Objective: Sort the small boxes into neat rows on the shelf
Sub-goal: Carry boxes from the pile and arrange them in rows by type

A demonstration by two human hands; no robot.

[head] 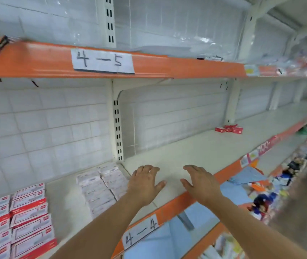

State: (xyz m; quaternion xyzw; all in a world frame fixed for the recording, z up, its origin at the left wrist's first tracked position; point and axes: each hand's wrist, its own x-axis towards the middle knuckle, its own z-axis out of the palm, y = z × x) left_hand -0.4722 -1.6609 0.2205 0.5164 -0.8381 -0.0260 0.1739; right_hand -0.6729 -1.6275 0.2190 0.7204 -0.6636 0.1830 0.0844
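Empty hands over the shelf, boxes on both sides

Lower centre, left hand [145, 182] and right hand [199, 181] hover apart, fingers relaxed, above the shelf [195, 146]; pale boxes [102, 186] lie just left, red boxes [229, 128] far right, probably light, stiff card: pinch their sides.

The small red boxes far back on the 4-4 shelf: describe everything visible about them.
The small red boxes form a loose little cluster, apparently cardboard with white markings, one lying tilted on top of the others. They sit on the pale shelf near the back wall beside an upright, well beyond both hands. Nothing else touches them. Print is too blurred to read.
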